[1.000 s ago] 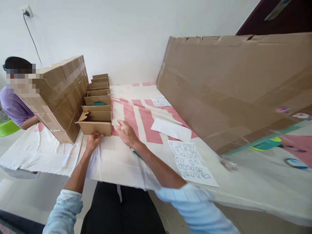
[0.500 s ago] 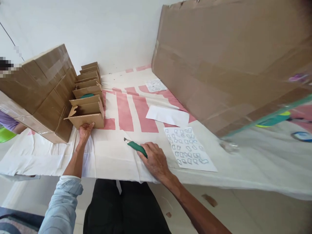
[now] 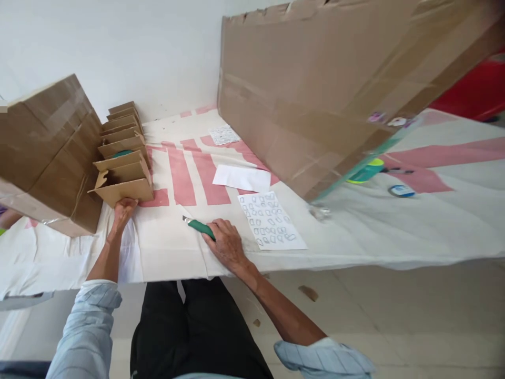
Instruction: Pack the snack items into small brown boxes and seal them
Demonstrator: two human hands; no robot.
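Observation:
Resting on the cloth, my right hand [image 3: 228, 245] is closed around a green-handled utility knife [image 3: 201, 228], its blade end pointing left and away from me. On the left, my left hand [image 3: 124, 210] grips the lower front of a small open cardboard box [image 3: 125, 192], thumb against its front panel and the other fingers mostly hidden. Behind that box, several similar open cardboard boxes [image 3: 121, 135] stand in a row reaching toward the wall. A green round thing [image 3: 122, 153] shows partly inside one of them.
A large taped carton [image 3: 47, 142] stands left of the row. At right leans a big cardboard sheet or box [image 3: 315, 95]. Papers lie between, including a sheet with drawn shapes [image 3: 272, 221] and a folded white paper [image 3: 241, 179]. A tape roll [image 3: 401, 191] sits farther right.
The view has turned to the right, so everything sits farther left in the picture and more of the table's right side shows. Both hands keep hold of the same things.

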